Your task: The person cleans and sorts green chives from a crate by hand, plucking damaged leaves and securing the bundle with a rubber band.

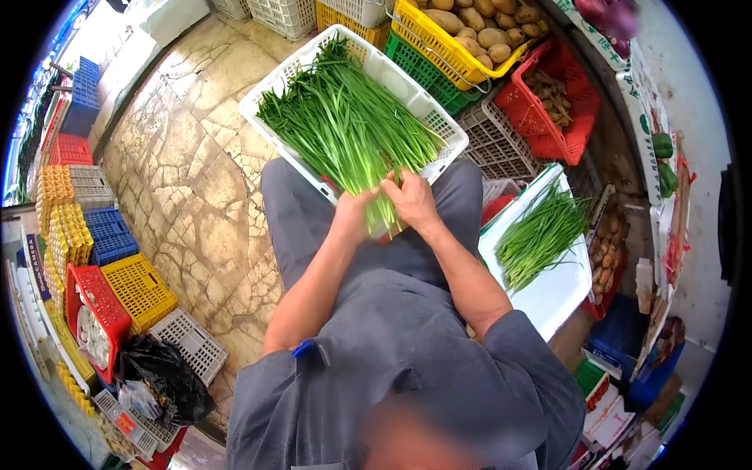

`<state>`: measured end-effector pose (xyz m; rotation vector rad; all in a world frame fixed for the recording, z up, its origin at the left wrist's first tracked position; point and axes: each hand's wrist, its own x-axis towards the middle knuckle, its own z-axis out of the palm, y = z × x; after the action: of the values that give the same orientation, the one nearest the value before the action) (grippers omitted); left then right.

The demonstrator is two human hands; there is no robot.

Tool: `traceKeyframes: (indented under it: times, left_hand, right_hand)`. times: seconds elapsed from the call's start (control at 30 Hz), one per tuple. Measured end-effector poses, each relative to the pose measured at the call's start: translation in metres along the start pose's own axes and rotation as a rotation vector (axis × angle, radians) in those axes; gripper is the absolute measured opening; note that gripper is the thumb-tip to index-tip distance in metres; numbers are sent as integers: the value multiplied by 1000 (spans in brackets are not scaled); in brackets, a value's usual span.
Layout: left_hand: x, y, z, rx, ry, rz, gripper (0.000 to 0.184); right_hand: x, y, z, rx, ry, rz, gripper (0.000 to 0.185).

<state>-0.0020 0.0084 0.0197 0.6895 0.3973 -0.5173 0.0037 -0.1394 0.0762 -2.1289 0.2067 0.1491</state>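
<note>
A large heap of garlic chives (pixel 345 117) lies in a white perforated crate (pixel 462 142) across my knees, with the pale stem ends toward me. My left hand (pixel 354 213) is closed on a bundle of these stems at the near edge of the crate. Right beside it, my right hand (pixel 411 200) has its fingers bent in against the same stems. The stem ends poke out between both hands, and some fingertips are hidden by the stems.
To my right, a white foam tray (pixel 560 290) holds a smaller pile of chives (pixel 540 235). Yellow crate of potatoes (pixel 486 31) and red basket (pixel 540 117) stand ahead on the right. Stacked crates (pixel 141 290) and a black plastic bag (pixel 168 376) line the left of the tiled floor (pixel 188 157).
</note>
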Motion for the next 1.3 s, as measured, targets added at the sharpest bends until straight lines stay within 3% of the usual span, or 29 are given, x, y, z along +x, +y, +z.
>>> traceKeyframes:
  times: [0.17, 0.27, 0.37, 0.4, 0.5, 0.6, 0.83, 1.03, 1.3]
  left_hand:
    - [4, 0, -8, -40, 15, -18, 36]
    - [6, -2, -7, -128, 16, -57, 35]
    - [10, -10, -15, -126, 9, -39, 33]
    - [10, -10, -15, -94, 13, -38, 33]
    - [10, -8, -15, -15, 25, -32, 33]
    - [6, -3, -8, -17, 45, -31, 34]
    - [4, 0, -5, -78, 58, -14, 33]
    - [10, -3, -15, -47, 59, -56, 36]
    - [3, 5, -12, -145, -75, -47, 45]
  right_hand:
    - [-9, 15, 12, 384, 79, 82, 19]
    - [-24, 19, 14, 287, 128, -21, 8]
    - [-30, 17, 15, 24, 156, -419, 10]
    - [-33, 15, 15, 11, 114, -374, 21]
    - [-36, 26, 26, 233, 115, -78, 17]
    - [-33, 26, 17, 518, 96, 70, 14]
    - [-36, 36, -9, 835, 9, 190, 7]
    - [-43, 35, -73, 1164, 210, 113, 8]
    - [-51, 66, -188, 1016, 590, -163, 13]
